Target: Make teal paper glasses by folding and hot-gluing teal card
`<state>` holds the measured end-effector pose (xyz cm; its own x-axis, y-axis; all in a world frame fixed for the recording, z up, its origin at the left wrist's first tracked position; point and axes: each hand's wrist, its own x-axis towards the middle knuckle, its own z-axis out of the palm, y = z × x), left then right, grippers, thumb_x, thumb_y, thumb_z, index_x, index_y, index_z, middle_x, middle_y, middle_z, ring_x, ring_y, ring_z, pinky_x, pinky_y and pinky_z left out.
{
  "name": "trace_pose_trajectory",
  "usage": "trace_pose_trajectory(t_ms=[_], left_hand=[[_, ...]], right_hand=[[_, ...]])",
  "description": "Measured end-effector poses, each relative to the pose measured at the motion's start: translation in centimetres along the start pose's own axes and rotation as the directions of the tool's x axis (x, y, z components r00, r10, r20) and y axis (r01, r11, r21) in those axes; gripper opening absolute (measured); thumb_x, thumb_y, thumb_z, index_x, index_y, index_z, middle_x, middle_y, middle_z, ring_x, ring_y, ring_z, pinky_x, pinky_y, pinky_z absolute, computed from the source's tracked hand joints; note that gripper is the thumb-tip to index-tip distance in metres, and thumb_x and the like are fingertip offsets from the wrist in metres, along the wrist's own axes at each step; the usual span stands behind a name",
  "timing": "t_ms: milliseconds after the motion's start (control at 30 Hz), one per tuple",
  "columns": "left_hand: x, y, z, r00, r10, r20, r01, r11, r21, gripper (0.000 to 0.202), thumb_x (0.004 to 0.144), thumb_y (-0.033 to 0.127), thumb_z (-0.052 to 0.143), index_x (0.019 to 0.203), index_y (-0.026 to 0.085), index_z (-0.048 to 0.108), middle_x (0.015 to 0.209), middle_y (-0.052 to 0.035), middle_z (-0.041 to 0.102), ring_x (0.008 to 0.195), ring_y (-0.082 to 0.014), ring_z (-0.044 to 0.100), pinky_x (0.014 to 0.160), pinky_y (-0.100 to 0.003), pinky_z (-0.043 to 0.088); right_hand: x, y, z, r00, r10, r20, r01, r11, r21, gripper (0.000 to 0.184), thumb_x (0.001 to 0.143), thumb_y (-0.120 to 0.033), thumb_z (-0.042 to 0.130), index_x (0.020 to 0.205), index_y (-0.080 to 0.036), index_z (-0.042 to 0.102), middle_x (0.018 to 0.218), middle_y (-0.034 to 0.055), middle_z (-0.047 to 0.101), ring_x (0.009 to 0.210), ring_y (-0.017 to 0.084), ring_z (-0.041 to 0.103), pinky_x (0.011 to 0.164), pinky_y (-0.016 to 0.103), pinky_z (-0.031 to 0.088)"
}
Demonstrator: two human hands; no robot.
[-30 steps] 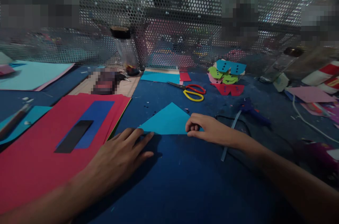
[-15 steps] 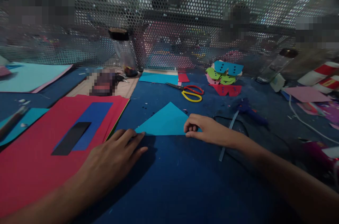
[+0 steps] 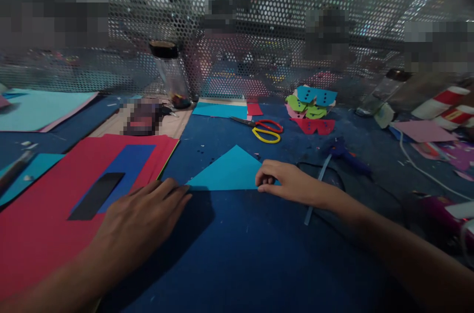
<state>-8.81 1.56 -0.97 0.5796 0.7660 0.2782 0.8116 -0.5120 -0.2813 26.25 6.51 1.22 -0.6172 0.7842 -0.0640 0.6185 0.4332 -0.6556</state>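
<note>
On the dark blue table lies a folded light-blue paper [image 3: 225, 172], a triangle with its point away from me and its long edge towards me. My left hand [image 3: 151, 212] is at the triangle's left corner, its fingers stretched out and close together, palm down, with the fingertips at the paper. At the right corner, my right hand [image 3: 276, 178] has its fingers curled closed on the paper and covers that corner. Beyond the triangle lie scissors [image 3: 259, 128] with one red and one yellow handle loop.
Red paper sheets [image 3: 40, 234] with blue and black strips lie at left. Paper cut-outs [image 3: 314, 125], a glue gun [image 3: 348, 155] and its cord are to the right. A clear jar [image 3: 172, 76] stands before the perforated metal screen [image 3: 259, 2]. White-and-red rolls [image 3: 440, 100] lie far right.
My left hand has slid a little left to the triangle's corner, and its thumb has come closer to the fingers. My right hand stays at the right corner. The view has shifted slightly.
</note>
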Motion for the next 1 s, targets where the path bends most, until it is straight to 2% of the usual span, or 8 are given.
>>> trace_pose_trajectory(t_ms=[133, 267, 333, 400, 500, 800, 1000], left_hand=[[0.5, -0.5, 0.0, 0.998, -0.024, -0.049, 0.021, 0.998, -0.063, 0.034, 0.107, 0.035, 0.042, 0.094, 0.024, 0.071, 0.087, -0.0069, 0.070, 0.078, -0.0270, 0.067, 0.063, -0.040, 0.043], [1.3, -0.5, 0.2, 0.998, 0.057, -0.040, -0.064, 0.974, -0.218, 0.023, 0.106, 0.035, 0.051, 0.105, 0.021, 0.070, 0.103, -0.0077, 0.072, 0.097, -0.0286, 0.066, 0.085, -0.046, 0.049], [1.6, -0.5, 0.5, 0.992, 0.095, -0.084, -0.115, 0.954, -0.277, 0.021, 0.106, 0.032, 0.053, 0.106, 0.021, 0.070, 0.103, -0.0062, 0.072, 0.098, -0.0265, 0.065, 0.088, -0.045, 0.049], [1.8, -0.5, 0.9, 0.985, 0.127, -0.115, -0.158, 0.933, -0.322, 0.021, 0.106, 0.029, 0.051, 0.108, 0.022, 0.070, 0.102, -0.0047, 0.072, 0.097, -0.0236, 0.065, 0.087, -0.041, 0.049], [1.9, -0.5, 1.4, 0.982, 0.160, -0.104, -0.188, 0.907, -0.378, 0.024, 0.107, 0.027, 0.048, 0.110, 0.022, 0.071, 0.102, -0.0046, 0.072, 0.096, -0.0215, 0.065, 0.087, -0.039, 0.050], [2.5, -0.7, 1.8, 0.983, 0.146, -0.114, -0.182, 0.874, -0.451, 0.029, 0.110, 0.030, 0.042, 0.107, 0.021, 0.069, 0.100, -0.0057, 0.068, 0.092, -0.0210, 0.062, 0.082, -0.036, 0.049], [2.7, -0.8, 2.2, 0.985, 0.144, -0.096, -0.172, 0.879, -0.445, 0.025, 0.109, 0.029, 0.045, 0.105, 0.021, 0.068, 0.098, -0.0054, 0.066, 0.089, -0.0218, 0.060, 0.081, -0.037, 0.046]], right_hand=[[0.0, 0.0, -0.1, 1.000, -0.023, -0.010, 0.023, 1.000, -0.020, 0.004, 0.096, -0.025, 0.067, 0.096, -0.022, 0.070, 0.101, 0.0026, 0.065, 0.090, 0.016, 0.063, 0.080, 0.029, 0.048], [-0.1, -0.3, -0.2, 0.999, -0.047, -0.010, 0.047, 0.997, -0.053, 0.004, 0.097, -0.024, 0.067, 0.096, -0.022, 0.070, 0.100, 0.0028, 0.066, 0.090, 0.016, 0.062, 0.078, 0.029, 0.047], [-0.1, -0.4, -0.3, 0.998, -0.056, -0.005, 0.056, 0.995, -0.077, 0.005, 0.097, -0.023, 0.066, 0.097, -0.022, 0.071, 0.101, 0.0035, 0.066, 0.091, 0.017, 0.062, 0.078, 0.029, 0.046], [-0.1, -0.4, -0.3, 0.998, -0.069, -0.009, 0.068, 0.993, -0.098, 0.006, 0.098, -0.023, 0.065, 0.097, -0.021, 0.071, 0.101, 0.0039, 0.067, 0.091, 0.017, 0.062, 0.077, 0.029, 0.046], [-0.2, -0.3, -0.2, 0.996, -0.092, -0.020, 0.089, 0.988, -0.123, 0.006, 0.098, -0.022, 0.065, 0.097, -0.021, 0.071, 0.100, 0.0036, 0.067, 0.091, 0.016, 0.062, 0.077, 0.029, 0.046], [-0.5, -0.1, 0.0, 0.981, -0.193, -0.023, 0.181, 0.950, -0.253, 0.006, 0.100, -0.021, 0.064, 0.100, -0.019, 0.069, 0.101, 0.0047, 0.067, 0.093, 0.017, 0.062, 0.077, 0.028, 0.045], [-0.5, -0.3, 0.0, 0.979, -0.205, -0.012, 0.192, 0.934, -0.302, 0.007, 0.101, -0.023, 0.063, 0.102, -0.019, 0.069, 0.102, 0.0056, 0.067, 0.092, 0.017, 0.062, 0.076, 0.028, 0.045]])
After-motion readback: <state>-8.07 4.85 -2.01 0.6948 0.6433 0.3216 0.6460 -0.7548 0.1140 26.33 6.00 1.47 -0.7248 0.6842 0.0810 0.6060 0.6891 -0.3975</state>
